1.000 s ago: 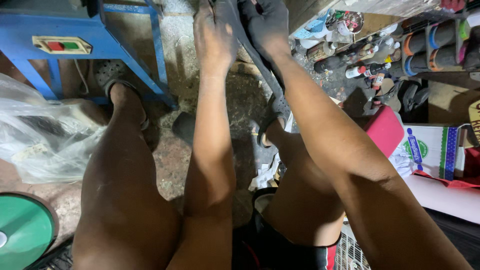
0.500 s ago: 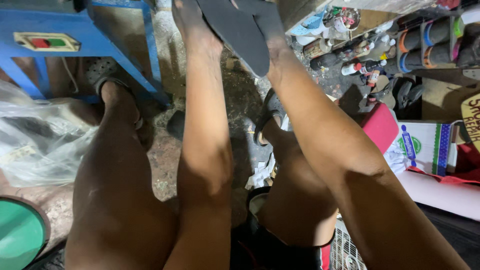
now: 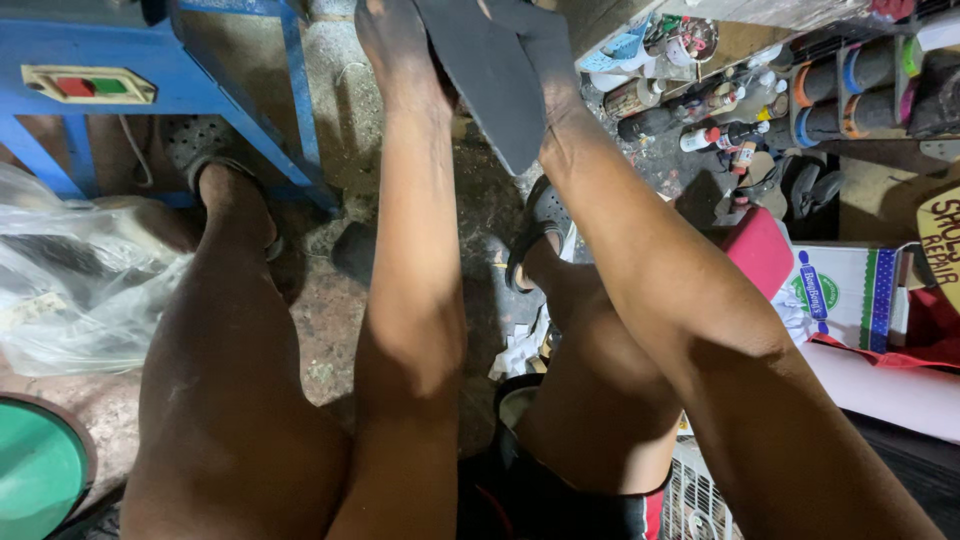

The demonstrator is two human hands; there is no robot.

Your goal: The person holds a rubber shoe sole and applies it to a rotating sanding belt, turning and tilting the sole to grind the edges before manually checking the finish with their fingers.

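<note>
the floor (image 3: 340,320) is rough, stained concrete with scraps of white paper at the centre. at the top of the frame the left hand (image 3: 395,45) and right hand (image 3: 545,50) both grip a flat dark sole sheet (image 3: 485,75), fingers closed on its edges, partly cut off by the frame. a blue metal stand (image 3: 200,70) with a cream switch plate bearing a red and a green button sits upper left. a clear plastic bag (image 3: 70,290) lies left; a green round lid (image 3: 35,470) lower left. upper right, a shelf holds small bottles (image 3: 720,110). at right, a white box (image 3: 850,290) with green and blue labels.
</note>
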